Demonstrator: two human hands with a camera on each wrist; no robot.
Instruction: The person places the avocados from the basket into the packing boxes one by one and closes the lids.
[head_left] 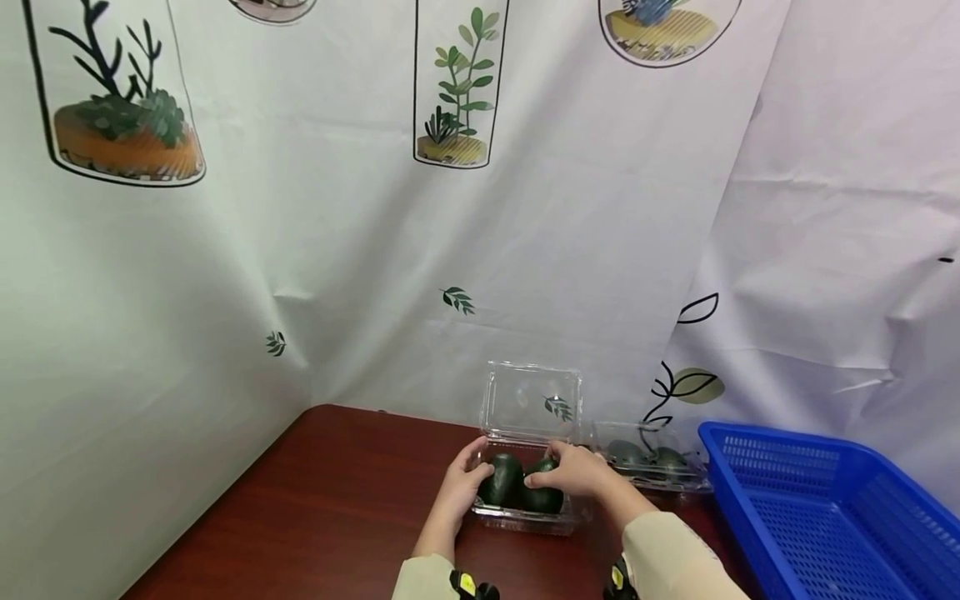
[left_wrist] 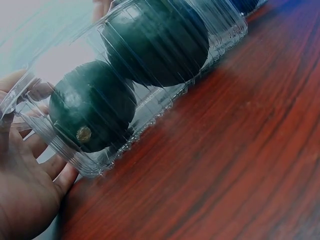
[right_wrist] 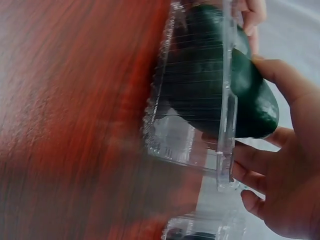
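Observation:
An open clear plastic clamshell box (head_left: 525, 523) stands on the table with its lid (head_left: 531, 402) raised at the back. Inside lie two dark green avocados, the left one (head_left: 501, 480) and the right one (head_left: 543, 500), side by side. My left hand (head_left: 453, 492) holds the box's left end, thumb over the rim by the left avocado, fingers along the outside wall (left_wrist: 37, 130). With thumb and fingers spread around it, my right hand (head_left: 581, 477) grips the right avocado (right_wrist: 255, 100), which rises above the rim in the right wrist view.
Just right of the box is another clear clamshell (head_left: 660, 479) with avocados in it. A blue plastic basket (head_left: 750, 517) stands at the right. The brown wooden table (head_left: 315, 500) meets a white printed cloth (head_left: 360, 275) at the back and left.

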